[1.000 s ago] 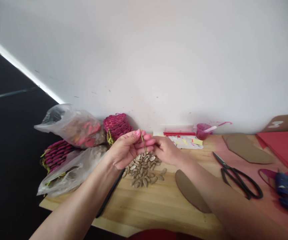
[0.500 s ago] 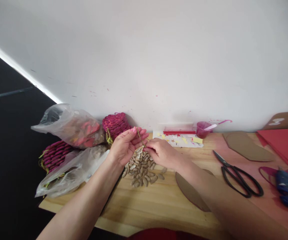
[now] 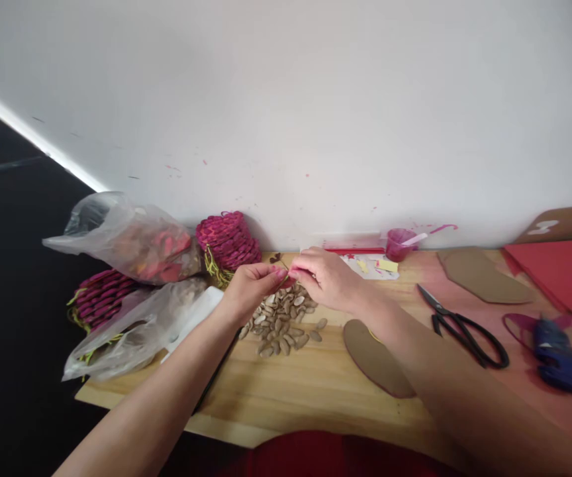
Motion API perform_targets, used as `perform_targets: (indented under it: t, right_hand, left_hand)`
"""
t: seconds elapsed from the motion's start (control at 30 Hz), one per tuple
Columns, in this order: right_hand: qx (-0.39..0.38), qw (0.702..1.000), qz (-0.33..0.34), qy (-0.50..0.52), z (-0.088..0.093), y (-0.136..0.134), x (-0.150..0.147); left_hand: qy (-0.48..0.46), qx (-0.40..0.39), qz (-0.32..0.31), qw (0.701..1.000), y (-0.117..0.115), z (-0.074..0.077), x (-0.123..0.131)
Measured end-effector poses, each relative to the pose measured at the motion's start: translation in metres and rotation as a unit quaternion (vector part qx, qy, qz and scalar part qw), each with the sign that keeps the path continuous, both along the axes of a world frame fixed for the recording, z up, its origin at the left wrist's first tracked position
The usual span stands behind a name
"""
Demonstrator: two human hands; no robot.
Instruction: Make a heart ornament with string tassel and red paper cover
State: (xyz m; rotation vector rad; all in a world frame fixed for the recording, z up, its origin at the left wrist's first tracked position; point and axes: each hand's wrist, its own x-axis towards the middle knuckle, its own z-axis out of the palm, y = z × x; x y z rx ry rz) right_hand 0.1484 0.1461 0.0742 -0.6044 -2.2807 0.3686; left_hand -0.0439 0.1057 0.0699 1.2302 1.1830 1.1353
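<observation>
My left hand [image 3: 252, 289] and my right hand [image 3: 324, 279] meet fingertip to fingertip just above a pile of pale seeds [image 3: 282, 320] on the wooden table [image 3: 310, 391]. Both hands are closed in a pinch on a thin greenish strand [image 3: 284, 265] that barely shows between the fingers. A brown leaf-shaped cardboard piece [image 3: 375, 358] lies on the table under my right forearm.
Plastic bags [image 3: 127, 242] and pink woven pieces [image 3: 227, 240] crowd the left end of the table. Black scissors [image 3: 465, 326], a blue glue gun [image 3: 559, 354], a pink cup [image 3: 399, 243], brown cardboard [image 3: 482, 275] and red sheets [image 3: 561, 275] lie to the right. A white wall stands behind.
My left hand has turned from palm-up with loose fingers to a tight pinch. The right hand has risen to meet it. The strand that stood up is now mostly hidden.
</observation>
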Motion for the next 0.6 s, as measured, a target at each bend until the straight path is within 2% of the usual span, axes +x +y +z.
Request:
perform_targets:
  t: [0.13,0.6]
  right_hand:
    - [-0.007,1.0,0.01,0.009,-0.0011,0.0029,0.0012]
    - [-0.011,0.999,0.014,0.031,0.0035,0.0041,0.0042]
  left_hand:
    - [-0.033,-0.041,-0.015,0.998,-0.0033,0.0008,0.0012]
    - [-0.043,-0.066,-0.025,0.997,-0.0061,-0.0011,0.0014]
